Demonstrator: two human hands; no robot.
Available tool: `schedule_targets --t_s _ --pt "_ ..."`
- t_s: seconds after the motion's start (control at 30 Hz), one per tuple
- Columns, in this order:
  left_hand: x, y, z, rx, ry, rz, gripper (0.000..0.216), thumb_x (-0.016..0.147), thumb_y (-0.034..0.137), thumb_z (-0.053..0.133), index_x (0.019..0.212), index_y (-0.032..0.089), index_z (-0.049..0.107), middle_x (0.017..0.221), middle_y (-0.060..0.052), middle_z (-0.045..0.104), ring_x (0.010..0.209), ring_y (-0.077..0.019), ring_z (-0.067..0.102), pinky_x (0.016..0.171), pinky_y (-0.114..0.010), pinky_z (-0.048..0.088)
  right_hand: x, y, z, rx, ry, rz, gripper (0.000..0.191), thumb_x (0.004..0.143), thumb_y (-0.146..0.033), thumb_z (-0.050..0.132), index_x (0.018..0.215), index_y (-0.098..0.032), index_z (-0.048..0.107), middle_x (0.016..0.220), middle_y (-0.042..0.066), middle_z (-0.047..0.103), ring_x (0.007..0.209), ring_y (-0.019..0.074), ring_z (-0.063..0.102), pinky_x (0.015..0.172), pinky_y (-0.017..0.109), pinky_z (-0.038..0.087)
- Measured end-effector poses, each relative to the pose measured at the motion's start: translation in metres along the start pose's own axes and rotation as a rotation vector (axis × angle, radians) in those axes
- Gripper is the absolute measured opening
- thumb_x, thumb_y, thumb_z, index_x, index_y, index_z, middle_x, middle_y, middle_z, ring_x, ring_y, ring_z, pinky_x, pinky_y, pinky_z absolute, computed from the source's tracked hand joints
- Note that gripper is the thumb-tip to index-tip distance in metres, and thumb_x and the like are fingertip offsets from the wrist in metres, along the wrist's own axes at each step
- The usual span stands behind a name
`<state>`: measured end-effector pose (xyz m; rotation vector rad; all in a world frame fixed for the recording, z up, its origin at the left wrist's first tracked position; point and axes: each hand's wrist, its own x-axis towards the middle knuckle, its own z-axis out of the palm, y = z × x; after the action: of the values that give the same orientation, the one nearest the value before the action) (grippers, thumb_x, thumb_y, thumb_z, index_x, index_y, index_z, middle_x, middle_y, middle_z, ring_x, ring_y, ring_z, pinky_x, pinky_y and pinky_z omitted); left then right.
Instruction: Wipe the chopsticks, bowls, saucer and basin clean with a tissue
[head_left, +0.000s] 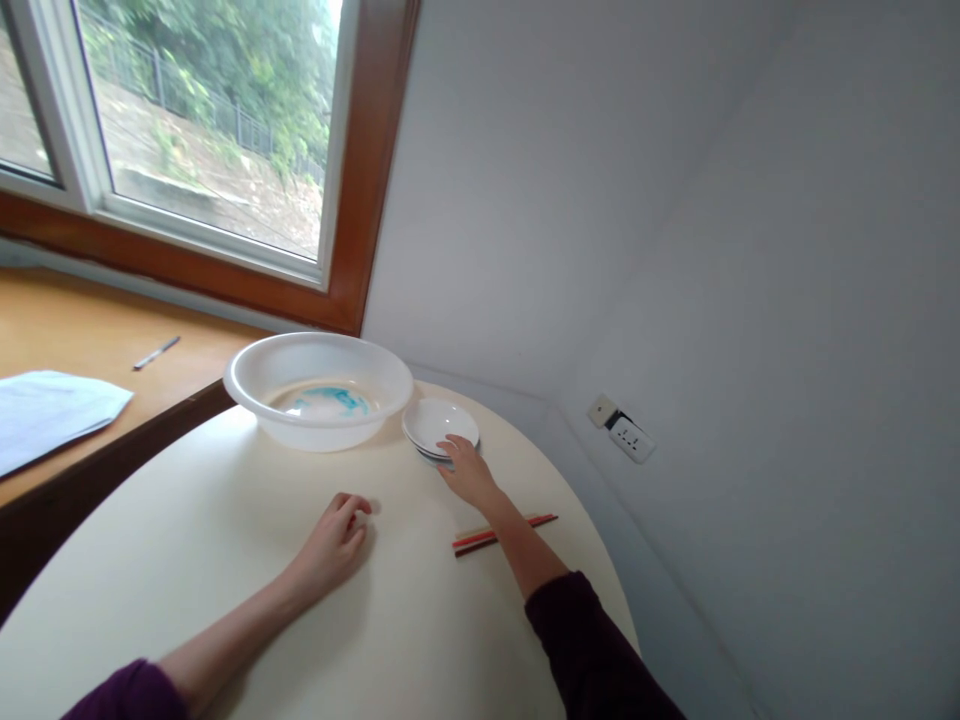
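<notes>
A small stack of white saucers (439,420) sits on the round white table. My right hand (466,472) is at the stack's near right edge, its fingers over the rim of the top saucer and its thumb lower at the side. How many saucers the grip takes in is hidden. My left hand (339,540) rests low over the table, left of the stack, with fingers loosely curled, a gap between thumb and forefinger, and nothing held. Several chopsticks (474,541), red, dark brown and pale, lie beneath my right forearm, which partly covers them.
A large translucent plastic basin (319,430) with a blue patch on its bottom stands at the back of the round table (172,560). On the left, a wooden desk (67,320) bears a pen (156,353) and papers (56,410). Walls with a socket (631,439) border the right.
</notes>
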<state>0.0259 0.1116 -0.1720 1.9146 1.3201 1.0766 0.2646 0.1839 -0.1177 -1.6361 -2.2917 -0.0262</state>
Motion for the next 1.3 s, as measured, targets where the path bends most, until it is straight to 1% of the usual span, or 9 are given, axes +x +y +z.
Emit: schedule_targets --t_s 0.1,0.23,0.37,0.6,0.9,1.1,1.3 --pt "0.001 -0.004 0.002 -0.001 -0.010 0.003 0.018 0.070 0.015 0.041 0.083 0.020 0.053 0.088 -0.004 0.054 0.063 -0.0146 0.053 0.063 -0.032 0.047 0.010 0.000 0.012 0.010 0.019 0.016 0.032 0.082 -0.017 0.053 0.113 -0.014 0.059 0.126 0.011 0.054 0.120 0.0186 0.044 0.101 0.032 0.035" --pt "0.002 -0.009 0.004 -0.006 -0.018 0.002 0.019 0.070 0.015 0.041 0.083 0.019 0.053 0.088 -0.005 0.054 0.063 -0.0147 0.053 0.062 -0.031 0.047 0.017 0.001 0.020 0.008 0.029 0.027 0.026 0.082 -0.014 0.052 0.106 -0.015 0.063 0.120 0.009 0.058 0.114 0.0186 0.049 0.098 0.030 0.037" --pt "0.001 -0.008 0.004 -0.003 -0.033 0.000 0.019 0.071 0.015 0.039 0.084 0.019 0.052 0.090 -0.005 0.053 0.064 -0.0148 0.053 0.063 -0.031 0.046 0.016 0.002 0.023 0.000 0.021 0.027 0.026 0.083 -0.014 0.051 0.105 -0.015 0.064 0.112 0.009 0.063 0.109 0.0177 0.052 0.096 0.027 0.037" --pt "0.001 -0.007 0.003 -0.015 -0.041 -0.003 0.018 0.071 0.016 0.040 0.084 0.019 0.052 0.092 -0.005 0.054 0.065 -0.0151 0.054 0.064 -0.032 0.047 0.015 0.001 0.021 -0.041 -0.017 0.054 0.024 0.086 -0.018 0.048 0.104 -0.016 0.064 0.102 0.010 0.066 0.101 0.0184 0.055 0.088 0.026 0.038" --pt "0.002 -0.007 0.003 -0.005 -0.053 -0.006 0.019 0.070 0.016 0.039 0.084 0.019 0.052 0.092 -0.006 0.054 0.069 -0.0161 0.054 0.065 -0.032 0.047 0.015 -0.001 0.020 -0.097 -0.076 0.090 0.025 0.089 -0.019 0.045 0.108 -0.018 0.061 0.104 0.009 0.065 0.100 0.0170 0.055 0.085 0.025 0.037" --pt "0.002 -0.004 0.002 -0.004 -0.052 -0.003 0.019 0.070 0.015 0.040 0.083 0.020 0.052 0.091 -0.006 0.054 0.069 -0.0164 0.055 0.065 -0.032 0.047 0.014 -0.003 0.018 -0.138 -0.094 0.116 0.025 0.090 -0.021 0.044 0.108 -0.020 0.060 0.101 0.008 0.065 0.100 0.0174 0.055 0.082 0.025 0.038" --pt "0.002 -0.006 0.003 -0.009 -0.051 -0.004 0.019 0.069 0.014 0.040 0.082 0.020 0.053 0.089 -0.005 0.054 0.062 -0.0144 0.052 0.062 -0.031 0.046 0.014 -0.005 0.019 -0.165 -0.083 0.138 0.024 0.090 -0.022 0.043 0.107 -0.020 0.060 0.099 0.008 0.065 0.097 0.0174 0.056 0.078 0.025 0.039"
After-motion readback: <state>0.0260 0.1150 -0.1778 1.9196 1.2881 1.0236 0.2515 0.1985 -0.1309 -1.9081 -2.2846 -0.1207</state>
